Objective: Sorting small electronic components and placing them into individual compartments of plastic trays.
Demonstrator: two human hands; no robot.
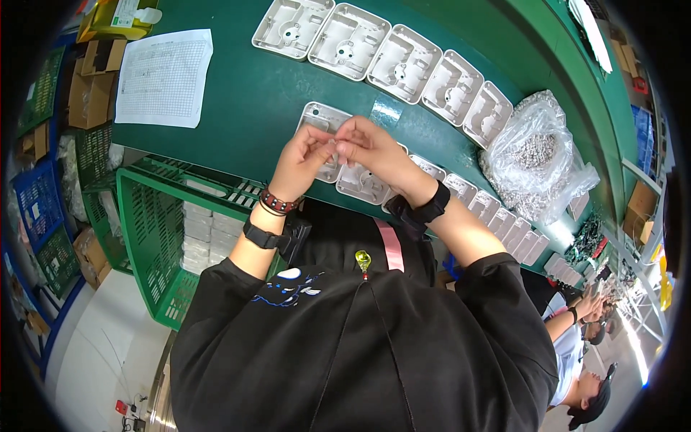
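Observation:
Both my hands meet over a white plastic housing (317, 110) at the near edge of the green table. The thumb and forefinger of my left hand (304, 155) are pinched together. Right against them, the fingers of my right hand (374, 147) are closed in a pinch too. Something small and pale shows between the fingertips, too small to name. Under my right wrist lies another open white housing (361, 186), partly covered by the arm. A row of similar housings (345, 42) runs along the far side, several with a small round part inside.
A clear plastic bag (536, 155) full of small metal-coloured parts sits at the right. More housings (497, 216) line the near edge. A printed sheet (164, 79) lies at the left. Below stands a green crate (147, 245) with stacked white pieces. Co-workers (576, 360) are at lower right.

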